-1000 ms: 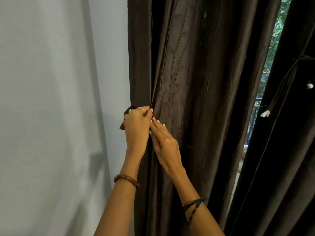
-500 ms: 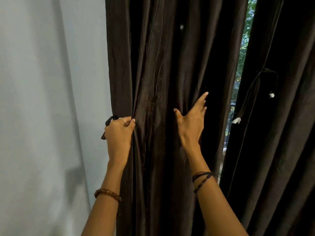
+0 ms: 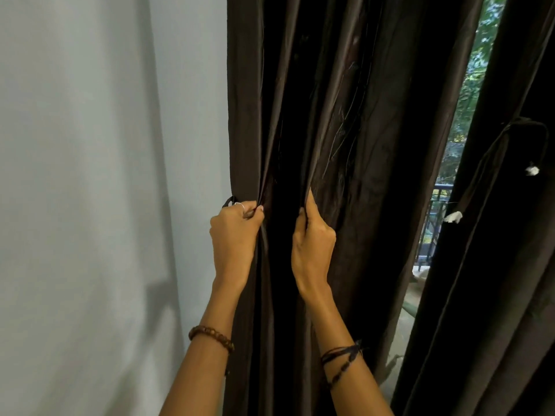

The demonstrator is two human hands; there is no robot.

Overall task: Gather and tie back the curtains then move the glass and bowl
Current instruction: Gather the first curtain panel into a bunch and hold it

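- Head view, left curtain [image 3: 345, 145]: dark brown, hanging in deep folds at centre frame, its left edge against the pale wall [image 3: 105, 175].
- Left hand [image 3: 235, 235]: fingers curled, pinching the curtain's left edge together with a dark tie strap [image 3: 228, 202] that pokes out above the knuckles; beaded bracelet [image 3: 210, 336] on the wrist.
- Right hand [image 3: 312, 235]: just beside the left, fingers clenched round a fold of the same curtain; dark cord bands [image 3: 341, 355] on the wrist.
- Right curtain [image 3: 495, 295]: at the frame's right edge, apart from the left one; a cord [image 3: 492, 151] with white tufts hangs on it.
- Gap between the curtains: green foliage [image 3: 477, 70] and a railing [image 3: 432, 223] outside.
- Glass and bowl: not in view.
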